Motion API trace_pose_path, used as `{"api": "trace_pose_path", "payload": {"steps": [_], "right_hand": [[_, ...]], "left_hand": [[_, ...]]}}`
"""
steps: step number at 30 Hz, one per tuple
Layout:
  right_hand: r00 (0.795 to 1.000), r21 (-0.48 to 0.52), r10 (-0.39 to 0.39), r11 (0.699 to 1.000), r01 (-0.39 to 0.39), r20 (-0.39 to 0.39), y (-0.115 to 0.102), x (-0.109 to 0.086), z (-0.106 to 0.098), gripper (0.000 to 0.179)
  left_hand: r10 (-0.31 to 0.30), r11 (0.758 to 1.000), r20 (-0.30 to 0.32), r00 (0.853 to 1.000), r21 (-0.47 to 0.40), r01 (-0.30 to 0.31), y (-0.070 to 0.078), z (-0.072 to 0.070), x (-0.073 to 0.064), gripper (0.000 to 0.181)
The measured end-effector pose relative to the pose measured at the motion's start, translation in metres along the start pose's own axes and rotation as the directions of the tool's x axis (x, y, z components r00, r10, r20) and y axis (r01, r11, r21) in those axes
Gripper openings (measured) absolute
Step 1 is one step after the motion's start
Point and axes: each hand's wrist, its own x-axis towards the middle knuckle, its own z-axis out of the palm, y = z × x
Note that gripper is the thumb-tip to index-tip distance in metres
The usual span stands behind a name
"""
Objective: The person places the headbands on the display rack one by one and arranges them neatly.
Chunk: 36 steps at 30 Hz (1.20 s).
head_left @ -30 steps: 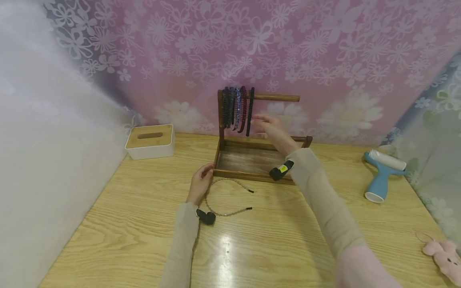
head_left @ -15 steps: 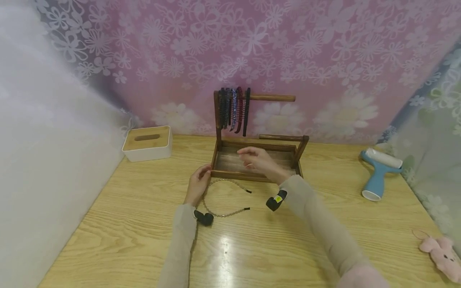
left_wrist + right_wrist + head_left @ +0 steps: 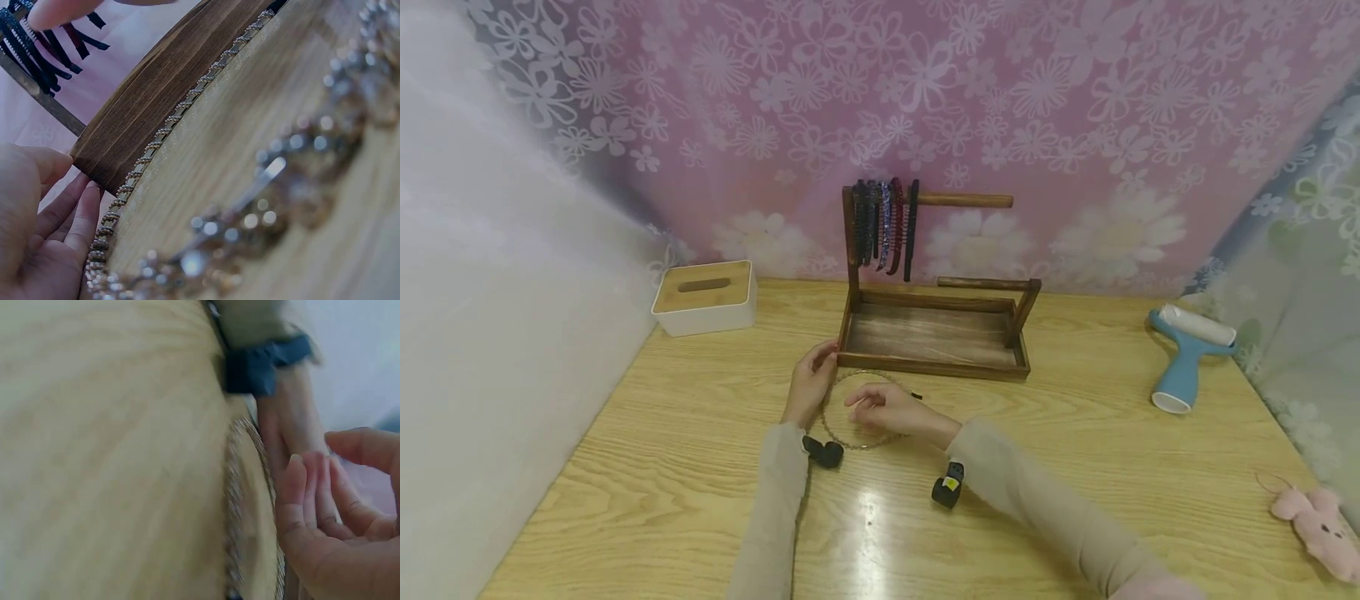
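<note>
A beaded headband point(image 3: 865, 447) lies on the table in front of a dark wooden rack point(image 3: 932, 367). My left hand point(image 3: 808, 385) holds the rack's front left corner; in the left wrist view its thumb and fingers point(image 3: 80, 219) meet the wood there. Over the beaded headband hovers my right hand point(image 3: 891, 410), its fingers loosely bent and holding nothing. In the right wrist view, the right fingertips point(image 3: 294, 469) point toward the left forearm, beside the beaded headband point(image 3: 232, 500). Several headbands point(image 3: 886, 225) in dark, blue and red hang from the rack's upper bar, a black one outermost.
A white tissue box point(image 3: 715, 318) with a wooden lid stands at the back left. On the right are a blue lint roller point(image 3: 1183, 367) and a pink plush toy point(image 3: 1321, 529). The rack's lower bar point(image 3: 981, 283) juts out leftward from its right post.
My right hand has moved from the hanging black headband down and toward me, past the rack's tray, to above the beaded headband. My left hand stays at the rack's corner.
</note>
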Motion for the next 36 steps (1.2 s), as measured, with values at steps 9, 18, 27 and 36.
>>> {"api": "trace_pose_path", "payload": {"steps": [9,18,27,36], "right_hand": [[0.997,-0.240,-0.046,0.969,0.061,0.068,0.000,-0.010,0.017,0.024],[0.994,-0.498,-0.094,0.860,0.113,0.064,0.000,-0.032,0.020,0.017],[0.997,-0.482,-0.060,0.873,0.080,0.058,-0.002,-0.055,0.009,0.021],[0.998,-0.433,-0.055,0.899,0.064,0.035,-0.001,-0.079,-0.013,0.018]], "left_hand": [[0.003,1.000,-0.010,1.000,-0.012,-0.003,0.002,0.002,0.002,0.033],[0.022,1.000,-0.009,1.000,0.022,-0.022,0.001,0.001,0.002,0.033],[0.019,0.999,-0.019,1.000,0.033,-0.018,0.003,0.001,0.002,0.033],[0.011,1.000,-0.025,1.000,0.021,-0.010,0.000,0.002,0.001,0.033]]}}
